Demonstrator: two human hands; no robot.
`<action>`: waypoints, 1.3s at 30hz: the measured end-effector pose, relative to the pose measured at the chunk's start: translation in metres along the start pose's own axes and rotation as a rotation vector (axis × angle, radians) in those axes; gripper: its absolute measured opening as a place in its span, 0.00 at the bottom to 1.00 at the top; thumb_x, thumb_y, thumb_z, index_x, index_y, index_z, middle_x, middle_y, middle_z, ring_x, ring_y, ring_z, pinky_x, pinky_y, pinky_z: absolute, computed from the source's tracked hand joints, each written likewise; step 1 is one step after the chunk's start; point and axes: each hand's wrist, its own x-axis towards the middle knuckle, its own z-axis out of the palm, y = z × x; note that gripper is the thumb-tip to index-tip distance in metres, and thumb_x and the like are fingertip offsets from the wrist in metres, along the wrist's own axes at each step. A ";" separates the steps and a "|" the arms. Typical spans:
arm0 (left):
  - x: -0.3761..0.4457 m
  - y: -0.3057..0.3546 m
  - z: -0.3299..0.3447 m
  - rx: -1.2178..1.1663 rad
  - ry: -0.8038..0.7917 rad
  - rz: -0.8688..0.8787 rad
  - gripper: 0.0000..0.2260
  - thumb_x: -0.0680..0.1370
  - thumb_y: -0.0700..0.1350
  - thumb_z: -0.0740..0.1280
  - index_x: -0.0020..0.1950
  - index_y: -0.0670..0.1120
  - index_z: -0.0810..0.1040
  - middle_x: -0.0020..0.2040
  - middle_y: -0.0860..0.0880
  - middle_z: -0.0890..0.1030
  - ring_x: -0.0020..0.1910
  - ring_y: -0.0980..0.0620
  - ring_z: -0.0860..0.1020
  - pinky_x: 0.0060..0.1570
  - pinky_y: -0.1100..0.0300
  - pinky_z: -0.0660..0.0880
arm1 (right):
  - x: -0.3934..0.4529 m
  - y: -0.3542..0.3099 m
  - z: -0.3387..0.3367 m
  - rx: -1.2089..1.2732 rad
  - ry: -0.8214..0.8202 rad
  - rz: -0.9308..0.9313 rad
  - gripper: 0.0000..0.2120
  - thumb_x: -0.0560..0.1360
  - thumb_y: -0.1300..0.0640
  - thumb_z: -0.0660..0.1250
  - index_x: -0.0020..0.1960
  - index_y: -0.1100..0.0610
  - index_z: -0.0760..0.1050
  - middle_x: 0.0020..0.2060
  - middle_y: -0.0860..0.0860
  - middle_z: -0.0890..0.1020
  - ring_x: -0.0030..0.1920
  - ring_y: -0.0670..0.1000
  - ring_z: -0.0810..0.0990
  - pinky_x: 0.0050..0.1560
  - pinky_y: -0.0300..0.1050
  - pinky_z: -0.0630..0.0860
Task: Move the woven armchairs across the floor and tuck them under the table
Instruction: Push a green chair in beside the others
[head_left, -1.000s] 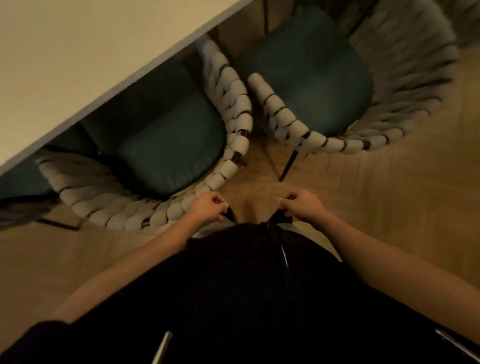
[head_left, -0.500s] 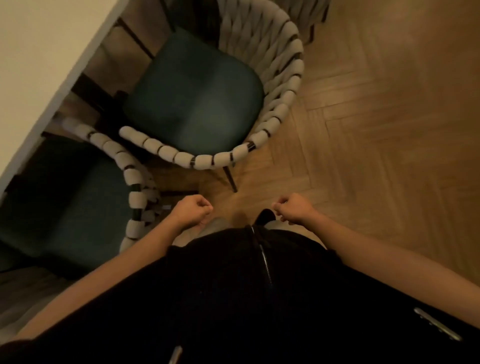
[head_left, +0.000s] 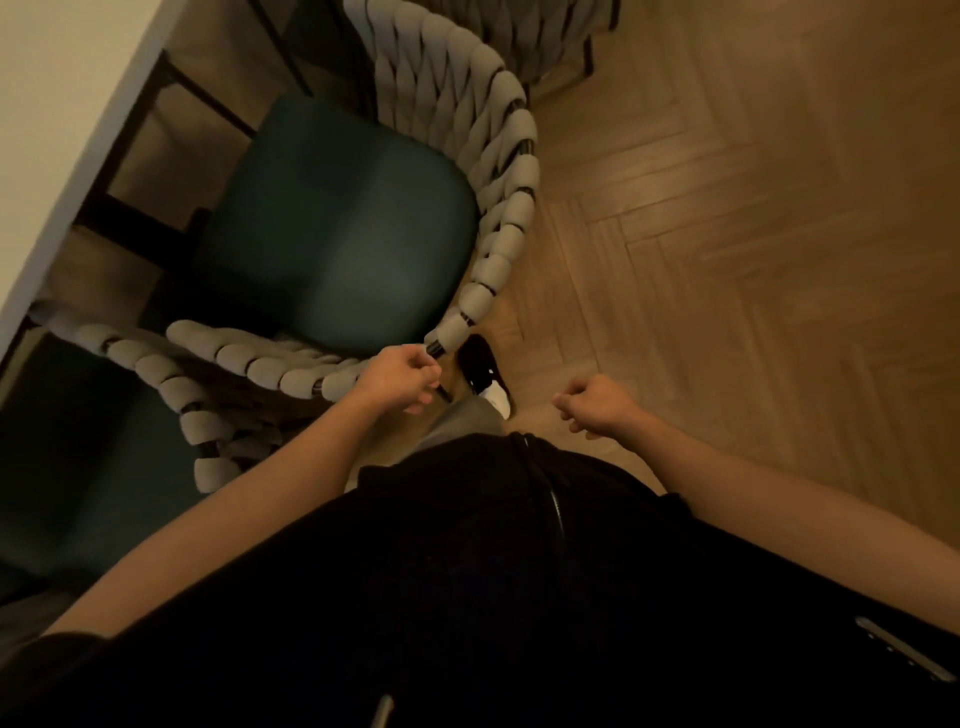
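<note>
The armchair (head_left: 343, 228) with the dark green seat stands just ahead of the left hand (head_left: 397, 376), its woven back rim curving from beside that hand's knuckles away to the far right. Its seat front points toward the surface (head_left: 57, 130), whose pale edge runs well ahead and to the left of both hands; the seat looks only partly under it, so I judge this chair not yet tucked in. A second armchair (head_left: 171, 384) sits to the left of the left hand, its rim touching or nearly touching the first. A third chair back (head_left: 519, 41) shows far ahead, cut by the frame edge.

The left hand is curled into a loose fist right at the rim; whether it actually grips the weave cannot be told through the blur. The right hand (head_left: 597, 405) is curled too, holding nothing, over bare wooden floor (head_left: 753, 234) well clear of any chair.

The chair probably has a stiff metal frame wrapped in soft padded cord, with thin legs, so it is likely moderate in weight. The top rim of the back is the firm place to hold, with both hands spread. Thin legs may catch on the floor.

A dark shoe (head_left: 480, 371) shows between the hands.
</note>
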 end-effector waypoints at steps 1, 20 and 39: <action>0.006 0.008 -0.002 -0.007 0.027 0.002 0.05 0.82 0.43 0.66 0.47 0.48 0.78 0.45 0.47 0.83 0.38 0.52 0.82 0.42 0.52 0.83 | 0.006 -0.006 -0.008 -0.019 0.003 0.003 0.14 0.81 0.50 0.65 0.55 0.60 0.80 0.50 0.57 0.85 0.48 0.55 0.85 0.41 0.47 0.78; 0.064 0.039 -0.025 -0.324 0.148 -0.329 0.06 0.83 0.43 0.64 0.46 0.46 0.76 0.39 0.44 0.80 0.34 0.49 0.77 0.32 0.57 0.75 | 0.114 -0.177 -0.127 -0.352 -0.092 -0.086 0.15 0.82 0.45 0.63 0.54 0.57 0.78 0.47 0.53 0.85 0.49 0.53 0.85 0.50 0.51 0.84; 0.057 0.071 0.075 -1.493 0.519 -0.935 0.22 0.81 0.60 0.63 0.58 0.41 0.76 0.50 0.40 0.81 0.48 0.42 0.82 0.37 0.49 0.81 | 0.203 -0.244 -0.155 0.109 -0.300 0.220 0.25 0.80 0.44 0.66 0.72 0.53 0.69 0.65 0.57 0.77 0.61 0.61 0.80 0.54 0.59 0.80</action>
